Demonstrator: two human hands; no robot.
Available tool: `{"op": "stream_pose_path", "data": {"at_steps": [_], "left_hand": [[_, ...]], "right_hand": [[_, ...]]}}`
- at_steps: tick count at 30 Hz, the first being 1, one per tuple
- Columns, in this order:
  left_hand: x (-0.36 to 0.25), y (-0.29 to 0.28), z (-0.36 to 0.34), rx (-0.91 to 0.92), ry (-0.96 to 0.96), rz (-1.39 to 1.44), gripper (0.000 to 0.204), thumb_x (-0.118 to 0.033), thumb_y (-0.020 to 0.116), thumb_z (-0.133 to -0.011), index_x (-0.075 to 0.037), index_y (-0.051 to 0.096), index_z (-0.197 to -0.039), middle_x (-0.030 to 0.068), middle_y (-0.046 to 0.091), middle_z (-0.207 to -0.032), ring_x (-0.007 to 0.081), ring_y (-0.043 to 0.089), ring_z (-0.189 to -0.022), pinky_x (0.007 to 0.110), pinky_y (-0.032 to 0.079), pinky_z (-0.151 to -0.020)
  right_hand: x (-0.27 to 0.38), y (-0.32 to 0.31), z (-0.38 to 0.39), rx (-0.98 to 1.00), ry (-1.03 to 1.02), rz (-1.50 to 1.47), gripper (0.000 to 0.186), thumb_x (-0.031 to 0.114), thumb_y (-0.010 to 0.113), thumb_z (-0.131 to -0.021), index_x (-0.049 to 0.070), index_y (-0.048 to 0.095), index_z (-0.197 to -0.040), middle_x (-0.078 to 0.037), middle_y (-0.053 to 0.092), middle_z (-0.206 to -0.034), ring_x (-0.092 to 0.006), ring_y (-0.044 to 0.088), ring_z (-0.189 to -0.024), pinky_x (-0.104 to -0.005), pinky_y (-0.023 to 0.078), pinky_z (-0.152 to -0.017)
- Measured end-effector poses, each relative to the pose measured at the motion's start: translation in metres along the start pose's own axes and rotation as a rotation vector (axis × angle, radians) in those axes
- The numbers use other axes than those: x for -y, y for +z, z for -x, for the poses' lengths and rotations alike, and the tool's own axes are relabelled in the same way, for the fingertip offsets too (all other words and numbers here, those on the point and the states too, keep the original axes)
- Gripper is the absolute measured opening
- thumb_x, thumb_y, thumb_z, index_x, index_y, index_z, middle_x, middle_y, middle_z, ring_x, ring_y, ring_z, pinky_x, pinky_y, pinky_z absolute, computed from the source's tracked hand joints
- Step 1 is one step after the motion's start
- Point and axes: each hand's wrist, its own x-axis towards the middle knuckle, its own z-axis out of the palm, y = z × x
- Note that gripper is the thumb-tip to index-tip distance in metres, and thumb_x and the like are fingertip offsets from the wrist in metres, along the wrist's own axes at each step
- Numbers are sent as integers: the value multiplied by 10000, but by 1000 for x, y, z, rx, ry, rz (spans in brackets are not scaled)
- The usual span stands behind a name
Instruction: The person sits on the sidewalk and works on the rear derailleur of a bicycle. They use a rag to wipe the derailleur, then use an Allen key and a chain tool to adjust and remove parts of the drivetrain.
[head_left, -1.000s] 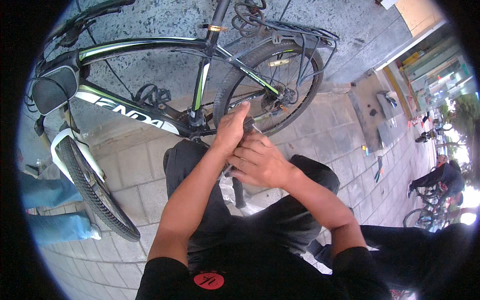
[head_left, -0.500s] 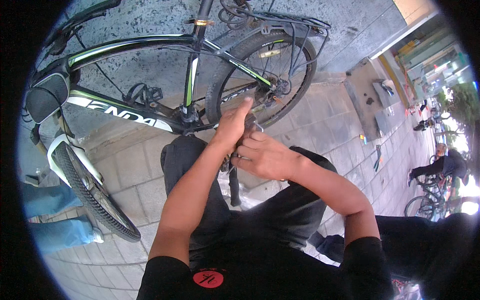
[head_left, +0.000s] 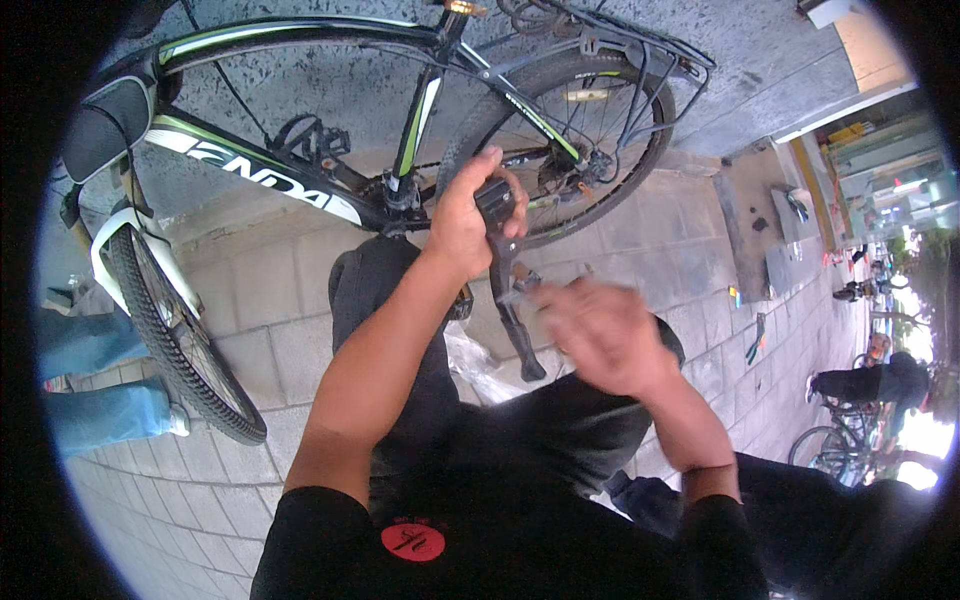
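My left hand is closed round the body of a black bicycle brake lever, thumb on one side and fingertips curled over the other. The long blade of the lever points down toward my lap. Just right of the lever is my right hand, its fingers smeared by motion. Something small and shiny shows by those fingertips, too blurred to name. Beyond both hands a black, white and green bicycle leans along a wall, its rear wheel behind my left hand.
Crumpled clear plastic lies between my knees. On the paving to the right are pliers and a metal plate. A person in jeans stands by the front wheel. Farther right, another person is near parked bicycles.
My right hand has come away from the left and moved right and down, uncovering the brake lever. The view has shifted slightly. My left hand keeps hold of the lever.
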Motion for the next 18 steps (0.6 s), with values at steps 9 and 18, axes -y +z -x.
{"op": "stream_pose_path", "data": {"at_steps": [9,18], "left_hand": [[-3,6,-1,52,153,-87,513,-449,504,-1001,-41,582,-699,111,565,-632,209,520,-505,384,472,-607],[-3,6,7,68,240,-354,437,-332,513,-986,9,610,-730,156,615,-701,196,550,-564,309,446,-575]], "right_hand": [[-37,96,75,-690,1296,-924,265,210,592,-1046,-8,660,-1182,34,473,-650,-85,409,-481,-243,336,-463],[27,46,18,-692,1027,-1343,300,148,582,-1042,-33,644,-1272,80,445,-663,-25,331,-502,-218,236,-459]]}}
